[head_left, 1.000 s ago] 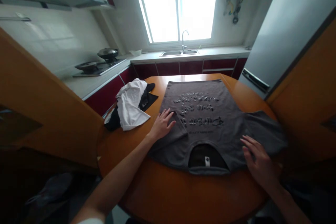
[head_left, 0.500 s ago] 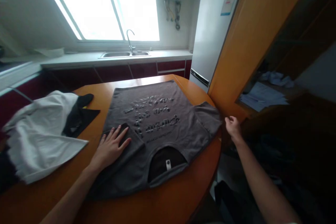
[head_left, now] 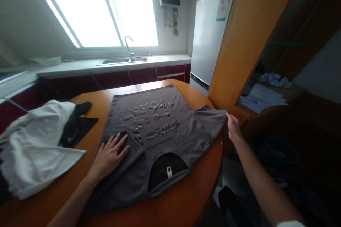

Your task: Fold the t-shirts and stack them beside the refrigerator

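Observation:
A dark grey T-shirt (head_left: 162,134) with raised lettering lies spread on the wooden table (head_left: 205,184), its neckline and white label toward me. My left hand (head_left: 112,152) rests flat with fingers spread on the shirt's left sleeve, which is folded inward over the body. At the right table edge, my right hand (head_left: 233,126) pinches the tip of the other sleeve, which is stretched outward and slightly raised.
White and black garments (head_left: 39,142) lie in a pile on the table's left side. Beyond the table are a counter with a sink (head_left: 117,61) and a fridge (head_left: 207,39). Papers (head_left: 263,97) sit on a shelf at right.
My right hand has closed on the sleeve tip and pulled it outward, straightening it. My left hand stays on the folded sleeve. The view has shifted slightly.

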`<action>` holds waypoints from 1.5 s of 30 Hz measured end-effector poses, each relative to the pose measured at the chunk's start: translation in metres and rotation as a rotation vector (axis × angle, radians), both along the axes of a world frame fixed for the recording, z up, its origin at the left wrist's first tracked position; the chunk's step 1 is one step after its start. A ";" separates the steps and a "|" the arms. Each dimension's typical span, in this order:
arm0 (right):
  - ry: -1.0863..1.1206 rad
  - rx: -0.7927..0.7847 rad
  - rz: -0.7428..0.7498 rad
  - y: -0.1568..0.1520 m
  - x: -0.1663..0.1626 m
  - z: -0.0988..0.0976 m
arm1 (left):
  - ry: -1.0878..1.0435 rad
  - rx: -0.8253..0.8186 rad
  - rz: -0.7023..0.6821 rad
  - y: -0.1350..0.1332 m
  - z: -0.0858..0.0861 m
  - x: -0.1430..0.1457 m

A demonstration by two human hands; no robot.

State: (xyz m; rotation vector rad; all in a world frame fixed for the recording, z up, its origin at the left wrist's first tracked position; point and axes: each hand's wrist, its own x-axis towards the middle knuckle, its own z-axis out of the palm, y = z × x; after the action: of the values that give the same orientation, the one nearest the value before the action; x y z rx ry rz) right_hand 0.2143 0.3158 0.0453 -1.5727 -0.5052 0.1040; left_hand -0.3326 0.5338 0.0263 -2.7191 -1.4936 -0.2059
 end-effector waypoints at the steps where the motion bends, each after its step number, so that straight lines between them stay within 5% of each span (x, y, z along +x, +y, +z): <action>1: -0.065 0.021 0.002 0.001 -0.007 0.010 | 0.007 -0.004 0.004 -0.001 0.001 0.000; 4: -0.361 0.036 0.109 0.005 -0.040 0.044 | 0.032 -0.019 0.016 -0.004 0.003 0.001; 7: -0.602 -0.033 0.424 0.007 -0.088 0.066 | 0.034 -0.024 0.013 -0.005 0.005 0.001; 11: -0.853 -0.272 0.982 0.012 -0.139 0.064 | 0.021 -0.023 0.008 -0.006 0.006 0.001; 13: -0.892 -0.374 1.082 0.017 -0.147 0.056 | 0.011 -0.015 0.006 -0.007 0.006 0.001; 21: -0.835 -0.609 0.662 0.084 -0.111 0.039 | 0.015 -0.037 0.013 -0.009 0.007 0.002; 30: -0.914 -0.984 0.643 0.109 -0.110 -0.011 | 0.000 -0.041 0.009 -0.014 0.010 0.003; 35: -0.967 -0.923 0.575 0.106 -0.113 -0.007 | -0.023 0.006 -0.027 -0.024 0.020 0.003; 39: -0.935 -0.892 0.679 0.108 -0.130 0.001 | -0.070 0.037 -0.093 -0.043 0.031 0.012; 45: -0.854 -1.003 0.677 0.117 -0.152 -0.005 | -0.024 -0.121 -0.154 -0.062 0.024 0.024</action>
State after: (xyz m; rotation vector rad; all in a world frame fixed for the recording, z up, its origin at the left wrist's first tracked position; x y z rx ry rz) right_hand 0.0622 0.4325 0.0399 -2.3181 -1.8676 0.2201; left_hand -0.3088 0.4719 0.0504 -2.9395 -1.3445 -0.1577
